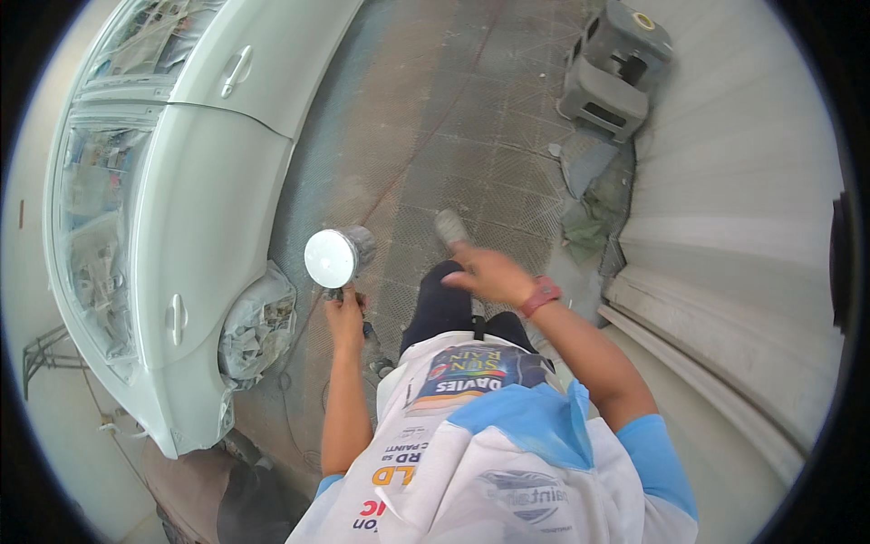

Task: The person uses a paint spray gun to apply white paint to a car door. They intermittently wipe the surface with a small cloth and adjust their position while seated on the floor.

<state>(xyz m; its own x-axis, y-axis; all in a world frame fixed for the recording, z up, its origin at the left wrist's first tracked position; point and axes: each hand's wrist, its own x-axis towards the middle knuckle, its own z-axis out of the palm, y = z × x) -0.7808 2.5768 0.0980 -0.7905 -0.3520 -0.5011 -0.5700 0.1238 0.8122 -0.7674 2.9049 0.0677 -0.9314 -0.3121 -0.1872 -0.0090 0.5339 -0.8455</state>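
My left hand is closed around the grip of a spray gun, whose round cup with a pale lid sits just beyond my fingers. Part of the gun's body is hidden by the cup and hand. Left of it stands a pale car body, with a gap between the gun and the panel. Over my thigh hangs my right hand, its fingers apart and nothing in them. A red band circles that wrist.
Paper and film mask the car windows and the wheel. A thin red hose crosses the grated floor. At the upper right are a grey step stool and a greenish cloth, beside a pale wall.
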